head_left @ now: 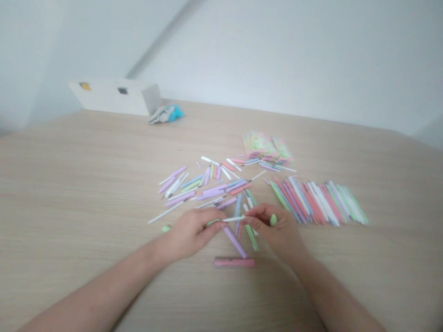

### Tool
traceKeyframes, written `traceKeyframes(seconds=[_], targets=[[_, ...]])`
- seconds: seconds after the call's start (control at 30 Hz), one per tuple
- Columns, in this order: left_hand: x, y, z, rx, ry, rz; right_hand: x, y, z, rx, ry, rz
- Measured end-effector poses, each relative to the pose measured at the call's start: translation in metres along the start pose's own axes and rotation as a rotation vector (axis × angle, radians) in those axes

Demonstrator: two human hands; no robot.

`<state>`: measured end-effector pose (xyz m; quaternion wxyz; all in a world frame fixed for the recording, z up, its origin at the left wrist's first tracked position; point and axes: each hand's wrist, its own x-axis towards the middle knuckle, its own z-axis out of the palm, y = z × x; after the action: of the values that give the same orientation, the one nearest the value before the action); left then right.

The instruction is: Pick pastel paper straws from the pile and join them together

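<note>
My left hand (192, 233) is closed around a green pen barrel (166, 228) whose end sticks out to the left. A thin white refill (233, 219) runs from that barrel to my right hand (273, 226), which pinches its other end. A small green cap (273, 220) is tucked in my right hand's fingers. Both hands hover just above a loose scatter of pastel pen parts (207, 186) on the wooden table (86, 184). A pink pen (234, 263) lies just below my hands.
A neat row of assembled pens (318, 200) lies to the right. A stack of patterned packets (266, 147) sits behind the scatter. A white box (116, 96) and a grey-blue object (166, 114) stand at the far left of the table, by the wall.
</note>
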<state>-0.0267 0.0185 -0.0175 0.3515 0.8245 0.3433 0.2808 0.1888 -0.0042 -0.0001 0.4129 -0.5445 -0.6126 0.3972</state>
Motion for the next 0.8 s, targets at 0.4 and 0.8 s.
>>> traceKeyframes(seconds=[0.4,0.8], targets=[[0.000,-0.005,0.001,-0.002,0.028,-0.046,0.005,0.008,0.003,0.204,0.044,0.030],[0.000,-0.004,0.001,-0.037,0.020,-0.065,0.011,0.002,-0.010,0.706,0.185,-0.047]])
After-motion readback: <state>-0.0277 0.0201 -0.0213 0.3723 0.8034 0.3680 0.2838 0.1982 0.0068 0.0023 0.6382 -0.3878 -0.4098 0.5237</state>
